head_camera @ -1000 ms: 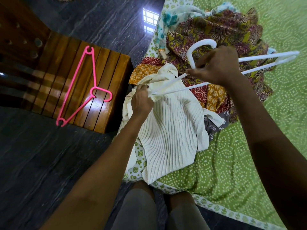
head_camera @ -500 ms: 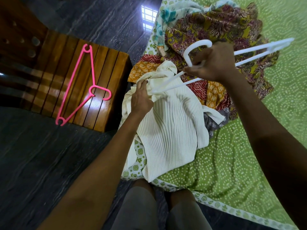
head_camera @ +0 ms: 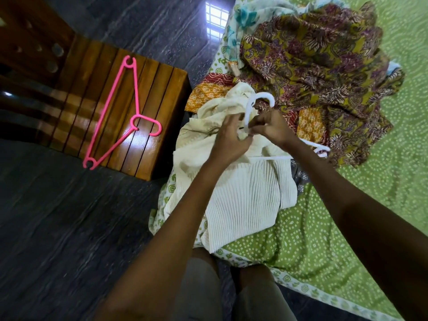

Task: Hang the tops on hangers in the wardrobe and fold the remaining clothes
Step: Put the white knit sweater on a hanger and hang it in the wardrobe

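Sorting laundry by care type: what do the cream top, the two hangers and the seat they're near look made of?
Cream top: seemingly a ribbed knit, matte, with fine parallel ridges. White hanger and pink hanger: likely moulded plastic, smooth, uniformly coloured. Slatted bench: apparently varnished wood; grain shows and it reflects light.

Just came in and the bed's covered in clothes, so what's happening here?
A person is putting a cream ribbed knit top onto a white plastic hanger on the green patterned bedsheet. The right hand pinches the hanger's neck below its hook, while the left hand works the top's neckline beside it. A pink plastic hanger lies unused on the slatted wooden seat. Printed clothes are heaped behind.
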The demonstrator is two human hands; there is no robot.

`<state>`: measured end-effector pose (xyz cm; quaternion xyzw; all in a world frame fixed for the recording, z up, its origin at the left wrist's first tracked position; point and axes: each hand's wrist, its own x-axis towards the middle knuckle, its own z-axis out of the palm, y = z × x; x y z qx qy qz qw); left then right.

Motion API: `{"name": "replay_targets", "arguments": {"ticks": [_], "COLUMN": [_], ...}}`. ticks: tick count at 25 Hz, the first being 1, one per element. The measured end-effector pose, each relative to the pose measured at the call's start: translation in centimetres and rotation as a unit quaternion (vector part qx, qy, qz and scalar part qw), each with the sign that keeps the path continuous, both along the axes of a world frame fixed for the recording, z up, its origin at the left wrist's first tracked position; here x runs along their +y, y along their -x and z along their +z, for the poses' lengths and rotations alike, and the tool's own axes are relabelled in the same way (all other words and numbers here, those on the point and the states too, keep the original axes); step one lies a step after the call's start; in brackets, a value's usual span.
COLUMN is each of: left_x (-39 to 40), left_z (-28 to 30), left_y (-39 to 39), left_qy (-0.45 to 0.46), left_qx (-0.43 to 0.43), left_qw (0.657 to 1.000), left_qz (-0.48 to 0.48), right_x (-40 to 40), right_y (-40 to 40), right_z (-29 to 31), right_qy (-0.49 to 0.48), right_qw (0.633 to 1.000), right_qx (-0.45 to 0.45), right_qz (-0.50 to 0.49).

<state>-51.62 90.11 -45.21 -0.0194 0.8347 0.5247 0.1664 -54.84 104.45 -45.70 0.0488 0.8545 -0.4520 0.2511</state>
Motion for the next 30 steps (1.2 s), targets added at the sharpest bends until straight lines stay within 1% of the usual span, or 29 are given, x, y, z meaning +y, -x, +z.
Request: {"name": "replay_targets", "arguments": {"ticks": [1,2,4,5,6,7,8,10,12,14,15,16,18,20,22,25,28,30], "left_x": [-1.4,-3.0,-6.3,-7.7,-8.8,-9.5,-9.7,-9.7,-9.7,-10.3,-10.7,-11.1,-11.2,-10.3,-9.5,-10.1,-11.2,-10.7], "left_z": [-0.8,-1.7,-3.6,-4.5,-5.1,-5.5,-5.8,-5.9,-5.9,-6.2,-6.4,-6.6,-6.6,-6.5,-6.6,-6.6,-6.4,-6.1], "left_y": [-0.2,-0.2,-0.3,-0.3,-0.4,-0.5,-0.6,-0.7,-0.5,-0.2,-0.2,-0.2,-0.3,-0.3,-0.3,-0.2,-0.3,-0.4], "left_qy": [0.043,0.107,0.251,0.284,0.282,0.258,0.224,0.173,0.149,0.135,0.128,0.121,0.114,0.136,0.150,0.126,0.085,0.067], "left_qx": [0.008,0.013,-0.034,-0.063,-0.077,-0.076,-0.067,-0.034,-0.008,-0.001,0.002,0.008,0.021,0.028,0.038,0.054,0.058,0.055], "left_qw": [0.999,0.994,0.966,0.953,0.950,0.955,0.963,0.973,0.977,0.980,0.982,0.984,0.986,0.982,0.980,0.985,0.990,0.992], "left_qz": [-0.002,-0.008,-0.054,-0.083,-0.109,-0.126,-0.135,-0.147,-0.151,-0.144,-0.136,-0.130,-0.122,-0.129,-0.124,-0.103,-0.092,-0.089], "right_x": [0.1,0.1,0.5,0.6,0.6,0.4,0.2,-0.3,0.0,2.0,3.6,5.1,7.0,6.5,4.3,2.0,4.3,6.1], "right_y": [-0.3,-0.4,-0.1,0.2,0.5,0.7,1.0,1.6,2.3,2.8,2.7,2.4,1.6,1.2,1.1,1.3,1.4,1.1], "right_z": [-0.8,-1.4,-2.3,-2.5,-2.8,-2.9,-2.9,-2.6,-2.0,-1.6,-1.6,-1.7,-1.7,-2.1,-2.7,-3.5,-3.0,-2.6], "right_qy": [0.009,0.014,0.041,0.057,0.064,0.072,0.074,0.062,0.021,-0.043,-0.070,-0.075,-0.033,-0.003,0.018,0.030,-0.022,-0.007], "right_qw": [1.000,0.999,0.998,0.996,0.996,0.996,0.996,0.997,0.995,0.989,0.988,0.990,0.998,1.000,1.000,0.999,1.000,1.000], "right_qx": [-0.015,-0.021,-0.033,-0.039,-0.042,-0.042,-0.044,-0.037,-0.015,-0.008,-0.010,-0.009,-0.002,0.011,0.008,0.009,0.008,0.007], "right_qz": [-0.013,-0.025,-0.043,-0.048,-0.048,-0.042,-0.033,0.019,0.094,0.140,0.138,0.120,0.051,0.002,-0.010,0.006,0.018,-0.022]}}
